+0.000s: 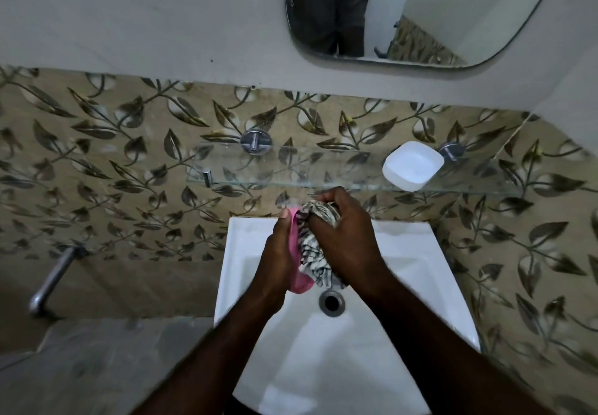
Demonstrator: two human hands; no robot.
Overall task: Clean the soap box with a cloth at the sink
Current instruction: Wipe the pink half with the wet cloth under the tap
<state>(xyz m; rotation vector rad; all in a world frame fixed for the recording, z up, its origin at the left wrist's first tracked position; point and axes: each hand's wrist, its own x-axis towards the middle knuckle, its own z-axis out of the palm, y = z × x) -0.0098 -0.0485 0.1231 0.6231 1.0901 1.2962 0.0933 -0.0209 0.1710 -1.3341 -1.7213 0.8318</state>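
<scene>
Over the white sink (404,272), my left hand (278,259) grips a pink soap box part (299,280) held on edge, thumb up along its top. My right hand (346,239) holds a bunched black-and-white striped cloth (312,252) and presses it against the pink part's inner side. A white soap box part (412,165) lies open side up on the glass shelf (291,171) above the sink, clear of both hands.
The drain (331,302) sits just below the hands. A metal tap (55,278) juts from the leaf-patterned tiled wall (113,162) at left. A mirror (420,10) hangs above the shelf. Chrome shelf brackets (255,142) stick out from the wall.
</scene>
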